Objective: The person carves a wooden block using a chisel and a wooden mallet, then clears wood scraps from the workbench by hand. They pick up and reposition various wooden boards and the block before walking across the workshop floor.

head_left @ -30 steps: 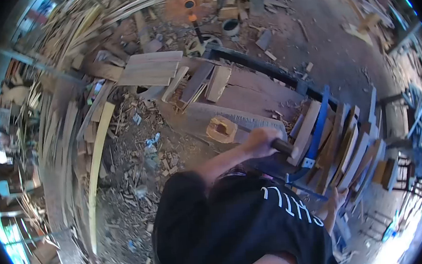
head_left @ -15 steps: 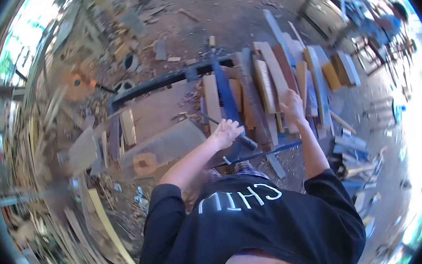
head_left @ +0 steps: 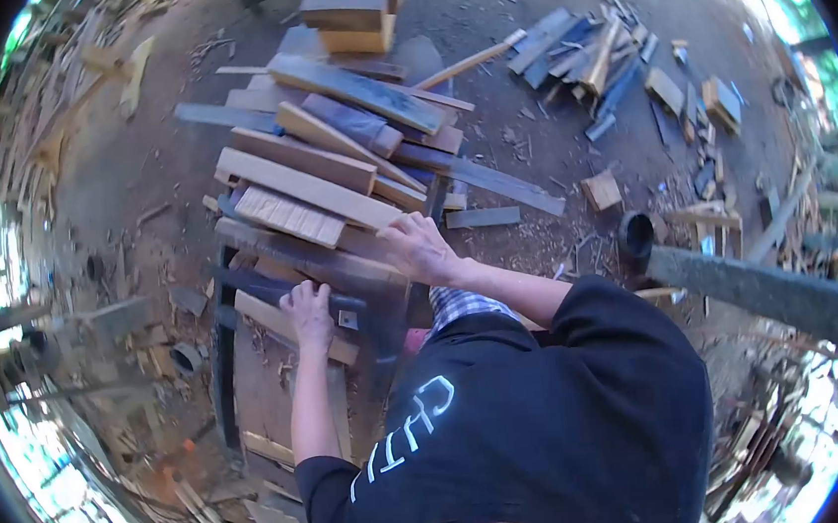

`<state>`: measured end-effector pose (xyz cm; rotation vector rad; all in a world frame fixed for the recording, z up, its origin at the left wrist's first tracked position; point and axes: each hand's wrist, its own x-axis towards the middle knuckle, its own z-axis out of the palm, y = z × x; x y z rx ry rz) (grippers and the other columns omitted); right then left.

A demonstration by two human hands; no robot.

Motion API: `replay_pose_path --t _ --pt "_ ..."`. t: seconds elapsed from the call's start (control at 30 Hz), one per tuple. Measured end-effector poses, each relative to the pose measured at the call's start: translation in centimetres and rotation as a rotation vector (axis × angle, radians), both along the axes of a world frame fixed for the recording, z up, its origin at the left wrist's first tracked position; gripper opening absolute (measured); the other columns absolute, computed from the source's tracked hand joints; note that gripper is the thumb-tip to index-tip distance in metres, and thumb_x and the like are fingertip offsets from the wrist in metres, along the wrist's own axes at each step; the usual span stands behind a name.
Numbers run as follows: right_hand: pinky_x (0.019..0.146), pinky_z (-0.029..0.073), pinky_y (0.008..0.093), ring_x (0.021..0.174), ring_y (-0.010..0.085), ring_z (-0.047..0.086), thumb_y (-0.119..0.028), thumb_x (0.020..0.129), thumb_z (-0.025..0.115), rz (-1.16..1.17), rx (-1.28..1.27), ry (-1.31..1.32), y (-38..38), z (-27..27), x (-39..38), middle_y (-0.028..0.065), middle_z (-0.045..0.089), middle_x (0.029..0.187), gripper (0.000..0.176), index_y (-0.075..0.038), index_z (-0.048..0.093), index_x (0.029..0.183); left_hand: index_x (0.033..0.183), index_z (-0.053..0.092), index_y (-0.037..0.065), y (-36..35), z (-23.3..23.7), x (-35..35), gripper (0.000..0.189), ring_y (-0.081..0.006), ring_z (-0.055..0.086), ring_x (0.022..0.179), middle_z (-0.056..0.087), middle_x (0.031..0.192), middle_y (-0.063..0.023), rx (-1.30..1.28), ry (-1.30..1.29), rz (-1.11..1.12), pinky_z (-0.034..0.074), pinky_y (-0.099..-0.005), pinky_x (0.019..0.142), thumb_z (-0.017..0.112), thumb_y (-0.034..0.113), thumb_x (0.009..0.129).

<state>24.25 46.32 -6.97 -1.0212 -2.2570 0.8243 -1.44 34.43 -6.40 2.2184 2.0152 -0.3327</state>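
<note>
My right hand (head_left: 420, 249) is closed around the near end of a long pale wooden board (head_left: 298, 184), which lies on a pile of boards. My left hand (head_left: 306, 316), fingers curled, rests over a dark saw (head_left: 249, 280) and a pale wood strip (head_left: 262, 313). Whatever is under its fingers is hidden. The saw's dark handle (head_left: 347, 304) shows just right of that hand. Between my hands runs a dark brown plank (head_left: 314, 253). A short ribbed wood block (head_left: 287, 215) lies beside the board that my right hand grips.
Past the pile stand stacked thick wood blocks (head_left: 349, 11). More offcuts (head_left: 585, 53) lie heaped on the dirt floor at upper right. A grey beam (head_left: 765, 281) juts in from the right. The bench's dark frame edge (head_left: 224, 368) is at left.
My view has swung to the right, so the pile and bench appear turned. My right hand stays at the boards' near end; my left hand stays near the saw.
</note>
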Motion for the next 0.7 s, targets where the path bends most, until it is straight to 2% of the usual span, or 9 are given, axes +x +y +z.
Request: replay_pose_path --t 0.07,0.1,0.2,0.23,0.37,0.53,0.7 --pt "0.082 0.041 0.0424 0.101 0.0294 0.05 -0.015 0.076 0.068 -0.022 -0.006 0.01 -0.9 -0.1 1.6 0.0099 0.054 0.108 0.036 -0.011 0.059 0.11 0.109 0.061 0.016 -0.1 -0.5 0.1 0.038 -0.0272 0.049 0.109 0.053 0.11 -0.0084 0.256 0.012 0.088 0.033 -0.047 0.094 0.066 0.009 0.072" --pt "0.081 0.041 0.0421 0.1 0.029 0.05 -0.014 0.076 0.067 -0.011 0.0 0.02 -1.2 -0.1 2.3 0.0096 0.054 0.106 0.034 -0.011 0.059 0.11 0.109 0.061 0.016 -0.3 -0.5 0.4 0.038 -0.0272 0.049 0.109 0.053 0.11 -0.0084 0.248 0.007 0.06 0.033 -0.047 0.094 0.066 0.009 0.072" --pt "0.08 0.041 0.0419 0.097 0.0285 0.051 -0.011 0.078 0.065 -0.04 -0.014 0.069 -1.8 0.0 3.3 0.0085 0.054 0.1 0.028 -0.011 0.06 0.105 0.122 0.056 0.016 -1.5 -0.1 1.7 0.043 -0.0299 0.045 0.118 0.05 0.121 -0.0096 0.241 -0.069 0.28 0.031 -0.0491 0.099 0.066 0.016 0.081" --pt "0.079 0.041 0.0419 0.096 0.0285 0.051 -0.011 0.078 0.065 -0.032 -0.006 0.106 -1.9 -0.2 3.4 0.0083 0.055 0.098 0.026 -0.011 0.061 0.103 0.122 0.056 0.016 -2.0 0.0 1.9 0.043 -0.0299 0.045 0.118 0.05 0.121 -0.0096 0.238 -0.076 0.26 0.031 -0.0491 0.099 0.066 0.016 0.081" --pt "0.078 0.041 0.0412 0.094 0.0284 0.051 -0.011 0.079 0.064 -0.011 0.004 0.114 -1.8 -0.3 2.7 0.0084 0.055 0.097 0.021 -0.012 0.061 0.099 0.124 0.054 0.015 -5.4 0.8 2.1 0.046 -0.0319 0.045 0.119 0.05 0.122 -0.0117 0.284 -0.133 0.47 0.032 -0.05 0.098 0.069 0.024 0.081" --pt "0.078 0.041 0.0408 0.092 0.0287 0.052 -0.012 0.078 0.065 -0.004 0.035 0.168 -1.6 0.5 1.2 0.009 0.056 0.097 0.021 -0.012 0.061 0.099 0.124 0.053 0.012 -13.0 3.4 0.0 0.05 -0.033 0.047 0.117 0.05 0.121 -0.0119 0.282 -0.089 0.687 0.037 -0.0498 0.094 0.07 0.034 0.082" --pt "0.079 0.042 0.041 0.093 0.0288 0.052 -0.01 0.078 0.065 0.025 0.025 0.188 -2.3 1.0 0.2 0.009 0.056 0.097 0.022 -0.012 0.061 0.099 0.129 0.049 0.013 -23.8 5.3 -1.7 0.057 -0.0313 0.046 0.12 0.048 0.126 -0.0124 0.329 0.093 0.943 0.037 -0.0508 0.095 0.069 0.041 0.083"
